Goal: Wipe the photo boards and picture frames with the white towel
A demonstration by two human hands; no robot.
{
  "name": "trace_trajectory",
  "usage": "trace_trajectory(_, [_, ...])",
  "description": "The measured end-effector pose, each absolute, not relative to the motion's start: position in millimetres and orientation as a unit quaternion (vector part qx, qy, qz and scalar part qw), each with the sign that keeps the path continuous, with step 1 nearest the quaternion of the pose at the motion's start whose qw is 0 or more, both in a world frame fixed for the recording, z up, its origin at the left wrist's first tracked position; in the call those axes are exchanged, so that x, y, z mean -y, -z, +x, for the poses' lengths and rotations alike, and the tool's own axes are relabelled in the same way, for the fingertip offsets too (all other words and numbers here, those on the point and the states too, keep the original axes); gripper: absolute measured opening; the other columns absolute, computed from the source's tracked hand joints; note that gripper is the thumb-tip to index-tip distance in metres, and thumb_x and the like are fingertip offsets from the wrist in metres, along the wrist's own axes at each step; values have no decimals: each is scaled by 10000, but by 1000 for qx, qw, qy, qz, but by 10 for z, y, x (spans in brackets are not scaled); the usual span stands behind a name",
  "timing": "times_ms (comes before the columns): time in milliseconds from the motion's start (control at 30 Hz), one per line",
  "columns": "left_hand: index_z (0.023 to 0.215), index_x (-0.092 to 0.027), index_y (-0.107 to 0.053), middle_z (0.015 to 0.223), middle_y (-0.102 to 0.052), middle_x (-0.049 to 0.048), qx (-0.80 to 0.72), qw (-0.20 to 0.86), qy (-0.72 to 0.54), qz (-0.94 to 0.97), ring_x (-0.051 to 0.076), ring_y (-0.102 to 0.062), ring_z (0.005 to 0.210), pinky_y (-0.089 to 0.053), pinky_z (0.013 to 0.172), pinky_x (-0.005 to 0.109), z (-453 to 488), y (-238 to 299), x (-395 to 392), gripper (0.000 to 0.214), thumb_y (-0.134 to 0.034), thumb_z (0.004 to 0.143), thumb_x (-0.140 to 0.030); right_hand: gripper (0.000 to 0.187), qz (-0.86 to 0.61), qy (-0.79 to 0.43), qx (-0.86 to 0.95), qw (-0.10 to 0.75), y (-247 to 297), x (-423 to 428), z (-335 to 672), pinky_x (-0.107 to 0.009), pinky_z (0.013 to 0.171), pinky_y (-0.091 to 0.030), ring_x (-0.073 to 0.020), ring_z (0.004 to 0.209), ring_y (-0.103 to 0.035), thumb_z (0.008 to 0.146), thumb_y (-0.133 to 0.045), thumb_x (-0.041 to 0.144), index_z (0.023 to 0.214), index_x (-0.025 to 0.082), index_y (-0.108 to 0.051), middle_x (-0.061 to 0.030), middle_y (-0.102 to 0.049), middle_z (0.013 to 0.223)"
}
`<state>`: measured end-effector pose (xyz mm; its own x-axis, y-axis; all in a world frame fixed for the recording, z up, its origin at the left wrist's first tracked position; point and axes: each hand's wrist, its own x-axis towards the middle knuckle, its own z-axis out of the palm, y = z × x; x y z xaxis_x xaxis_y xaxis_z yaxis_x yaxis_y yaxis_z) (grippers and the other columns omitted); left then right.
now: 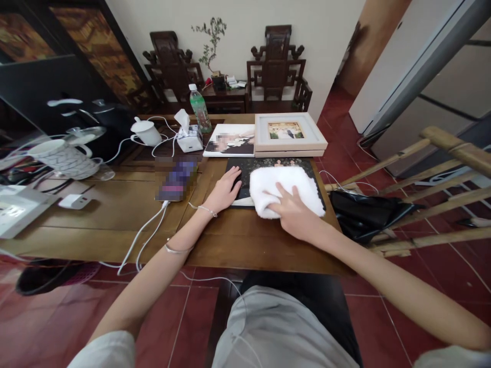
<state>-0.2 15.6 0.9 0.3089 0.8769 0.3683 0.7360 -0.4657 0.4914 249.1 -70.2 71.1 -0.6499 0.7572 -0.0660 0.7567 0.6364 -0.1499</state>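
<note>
Set twelve o'clock straight ahead of the person, with the white cloth (307, 186) at the centre of the dial. It lies folded on a dark picture board (245, 176) near the front edge of the wooden table (230, 243), hiding most of the board's face and hanging a little past its near edge.

The right hand (297, 209) comes in from about four o'clock and rests on the cloth, fingers spread apart — whether the thumb pinches a fold, I cannot tell. At nine o'clock the left hand (224, 191) rests over the board's left edge, thumb away from the fingers, gripping nothing that I can see.

From here I'd judge the step in hand to be wiping the board, one hand rubbing, the other steadying. The next move, as I see it, calls for flat, even pressure and a firm left hand — the uncovered strip runs along the far edge, around twelve, where small figures show.

A framed picture (286, 130) sits at twelve just beyond the board, a pale-edged photo panel (233, 140) beside it towards half past ten, and a phone (176, 181) at nine, past the left hand.
</note>
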Motion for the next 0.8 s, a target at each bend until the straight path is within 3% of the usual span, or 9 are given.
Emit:
trace_trajectory(233, [1346, -92, -545, 1500, -474, 189, -500, 113, -308, 801, 281, -390, 1440, -322, 1190, 502, -3, 5, -162, 464, -406, 969, -322, 736, -383, -149, 911, -26, -981, 1007, 2505, -616, 1086, -331, -360, 1449, -313, 694, -366, -68, 1331, 212, -607, -136, -616, 1353])
trace_trajectory(367, [1351, -77, -539, 1506, -462, 199, -501, 118, -303, 802, 280, -375, 1448, -322, 1188, 504, -9, 1, -161, 472, -405, 968, -318, 679, -393, -189, 900, -24, -1110, 661, 2445, -398, 954, -457, -304, 1214, -581, 713, -411, -36, 1287, 239, -648, -135, -698, 1170])
trace_trajectory(433, [1355, -85, -536, 1509, -459, 195, -504, 123, -302, 800, 278, -369, 1452, -322, 1185, 513, -12, 4, -162, 472, -409, 968, -323, 649, -400, -190, 897, -15, -1140, 426, 2397, -316, 867, -467, -265, 1073, -645, 725, -430, -18, 1276, 237, -659, -127, -715, 1109])
trace_trajectory(567, [1350, -90, -542, 1499, -474, 192, -500, 124, -306, 801, 273, -374, 1449, -313, 1193, 502, -15, 15, -167, 469, -411, 971, -332, 624, -407, -158, 900, -10, -1157, -47, 2319, -287, 836, -453, -253, 1033, -643, 736, -435, -5, 1297, 169, -647, -149, -708, 1168])
trace_trajectory(800, [1348, -106, -545, 1499, -478, 179, -499, 124, -310, 800, 266, -381, 1446, -319, 1195, 488, -7, 12, -165, 455, -411, 971, -323, 643, -418, -104, 902, 11, -1025, -503, 2252, -363, 948, -443, -288, 1141, -603, 737, -454, -5, 1325, 188, -630, -126, -675, 1278])
